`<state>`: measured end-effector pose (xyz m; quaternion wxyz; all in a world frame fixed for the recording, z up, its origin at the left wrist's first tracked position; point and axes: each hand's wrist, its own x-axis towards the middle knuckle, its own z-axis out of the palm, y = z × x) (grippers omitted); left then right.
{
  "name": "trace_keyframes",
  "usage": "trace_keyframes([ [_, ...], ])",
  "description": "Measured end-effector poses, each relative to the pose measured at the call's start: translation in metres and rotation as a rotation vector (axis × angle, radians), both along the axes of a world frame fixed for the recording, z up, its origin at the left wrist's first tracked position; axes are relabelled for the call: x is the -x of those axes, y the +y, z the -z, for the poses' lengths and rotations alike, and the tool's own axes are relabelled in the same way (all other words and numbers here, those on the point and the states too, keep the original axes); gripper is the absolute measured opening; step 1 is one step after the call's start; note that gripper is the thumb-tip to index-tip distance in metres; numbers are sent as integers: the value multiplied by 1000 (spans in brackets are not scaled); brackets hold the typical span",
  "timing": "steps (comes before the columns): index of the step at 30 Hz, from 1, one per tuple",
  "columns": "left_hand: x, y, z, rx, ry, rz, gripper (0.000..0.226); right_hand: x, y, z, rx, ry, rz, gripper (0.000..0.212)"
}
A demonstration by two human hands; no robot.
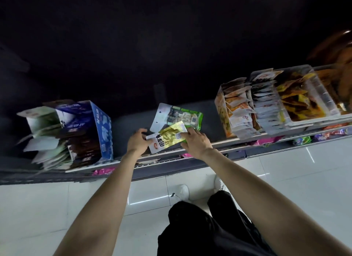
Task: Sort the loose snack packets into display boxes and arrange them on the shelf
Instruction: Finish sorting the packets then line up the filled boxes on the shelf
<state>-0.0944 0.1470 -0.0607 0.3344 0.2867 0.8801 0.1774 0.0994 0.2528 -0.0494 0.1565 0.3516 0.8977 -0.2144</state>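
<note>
A yellow-and-white snack packet (pixel 167 136) is held over the front of the shelf (pixel 133 120) between both hands. My left hand (pixel 137 141) pinches its white left end. My right hand (pixel 196 141) grips its right end with curled fingers. Just behind it a larger green-and-white packet (pixel 177 115) lies flat on the shelf. A blue display box (pixel 99 126) with dark and pale green packets stands at the left. Display boxes (pixel 266 105) packed with orange, white and yellow packets stand at the right.
A lower shelf edge (pixel 247 141) shows pink, purple and green packets. White glossy floor tiles (pixel 57 208) lie below. My dark trousers and white shoes (pixel 182 191) are under my arms. The space above the shelf is dark.
</note>
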Motion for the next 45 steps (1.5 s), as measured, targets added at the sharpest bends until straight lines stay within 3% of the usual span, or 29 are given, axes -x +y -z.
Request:
trace_keyframes([
  [5,-2,-4,-20,-163,-151,-111,7,1,-8,-8,37,14,52,50],
  [8,-18,-7,-54,-351,-374,-282,7,-5,-18,-32,-5,266,70,66],
  [11,-50,-5,-91,-487,-505,-357,15,-15,-30,-60,-263,452,-88,76],
  [16,-104,7,-137,-626,-681,-325,13,-31,-21,-98,-599,725,-26,17],
  [18,-119,15,-147,-667,-569,-204,28,-49,-7,-116,-513,830,135,6],
  [21,-131,32,-156,-595,-373,84,40,-87,19,-142,22,996,608,10],
  [23,-142,49,-158,-486,-367,262,34,-116,36,-153,416,1079,832,10],
  [25,-156,68,-160,-444,-284,382,26,-145,52,-157,483,1093,880,4],
  [29,-192,114,-162,-484,26,576,25,-206,82,-154,30,879,699,17],
  [31,-210,143,-156,-542,95,620,25,-233,92,-149,-195,778,621,22],
  [35,-235,189,-134,-629,278,643,23,-257,101,-153,-490,741,608,7],
  [39,-235,208,-122,-596,443,480,23,-268,125,-153,-590,851,545,8],
  [41,-233,211,-116,-499,543,546,19,-269,141,-152,-600,890,468,11],
  [45,-234,215,-108,-364,560,657,25,-259,165,-151,-590,853,326,11],
])
